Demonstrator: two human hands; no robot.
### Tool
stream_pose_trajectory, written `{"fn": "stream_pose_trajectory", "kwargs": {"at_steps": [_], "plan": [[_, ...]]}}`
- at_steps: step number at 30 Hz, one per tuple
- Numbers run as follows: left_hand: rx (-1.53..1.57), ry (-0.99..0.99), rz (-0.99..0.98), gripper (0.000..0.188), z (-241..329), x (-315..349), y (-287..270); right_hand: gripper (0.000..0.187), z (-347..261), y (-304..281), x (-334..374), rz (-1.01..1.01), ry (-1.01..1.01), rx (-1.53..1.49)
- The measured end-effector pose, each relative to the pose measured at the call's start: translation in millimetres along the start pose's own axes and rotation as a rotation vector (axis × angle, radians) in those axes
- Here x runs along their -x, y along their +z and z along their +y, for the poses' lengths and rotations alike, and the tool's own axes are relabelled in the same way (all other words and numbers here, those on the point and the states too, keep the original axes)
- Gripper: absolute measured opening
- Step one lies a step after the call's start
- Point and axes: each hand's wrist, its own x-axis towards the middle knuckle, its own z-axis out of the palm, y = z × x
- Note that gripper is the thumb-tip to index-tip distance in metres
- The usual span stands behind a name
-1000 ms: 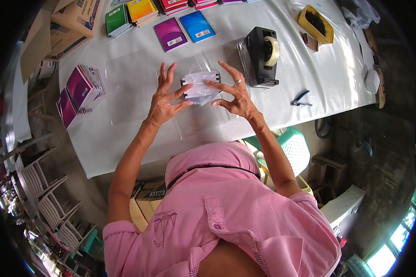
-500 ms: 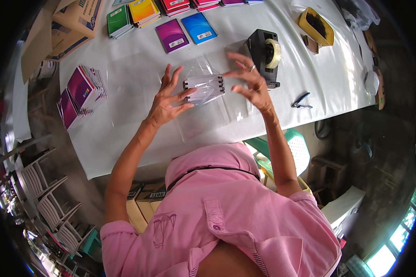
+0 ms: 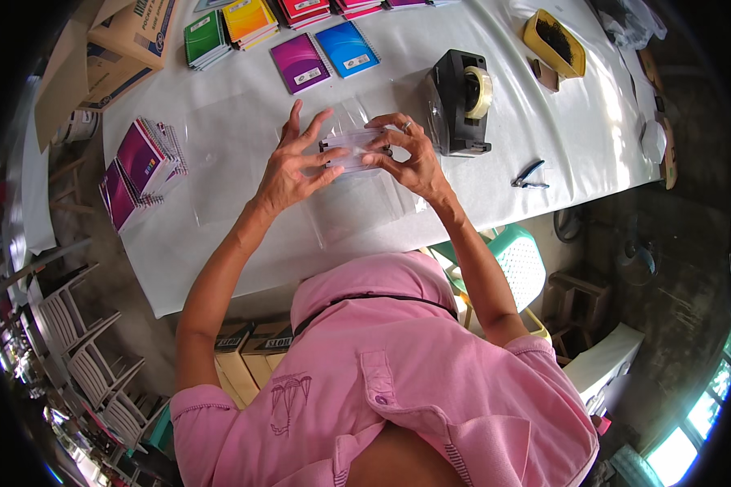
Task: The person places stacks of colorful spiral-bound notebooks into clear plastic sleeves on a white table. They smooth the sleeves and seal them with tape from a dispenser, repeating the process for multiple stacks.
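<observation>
A small bundle of spiral-bound notebooks point(image 3: 345, 159) in clear plastic sits on the white-covered table in front of me, pale page edges and dark spiral ends showing. My left hand point(image 3: 295, 169) grips its left end with thumb and a finger, the other fingers raised. At the right end, my right hand point(image 3: 412, 161), a ring on one finger, pinches the plastic with bent fingers. Those fingers hide part of the bundle. Clear plastic sheet point(image 3: 345, 213) spreads flat around and beneath it.
A black tape dispenser point(image 3: 456, 105) stands close to my right hand. Blue-handled cutters point(image 3: 530, 175) lie farther right. Purple notebooks point(image 3: 144, 166) are piled at left; a purple notebook point(image 3: 300, 62) and a blue one point(image 3: 347, 49) lie ahead. A yellow tub point(image 3: 554, 42) stands far right.
My right hand has come down and left onto the bundle's right end, its fingers closing from spread to bent. My left hand remains at the left end.
</observation>
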Motion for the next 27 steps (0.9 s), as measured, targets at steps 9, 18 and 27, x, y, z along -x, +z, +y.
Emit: {"fn": "stream_pose_trajectory", "kwargs": {"at_steps": [9, 18, 27], "plan": [[0.215, -0.132, 0.034, 0.021, -7.4, -7.5, 7.9, 0.013, -7.4, -2.7, -12.3, 0.026, -0.016, 0.119], [0.452, -0.313, 0.114, 0.048, 12.1, -16.9, 9.2, 0.035, -15.3, -7.3, -19.4, 0.04, 0.207, 0.018], [1.024, -0.812, -0.5, 0.061, -19.0, -40.6, -14.3, 0.026, -7.5, -9.7, -31.3, -0.17, 0.58, -0.606]]}}
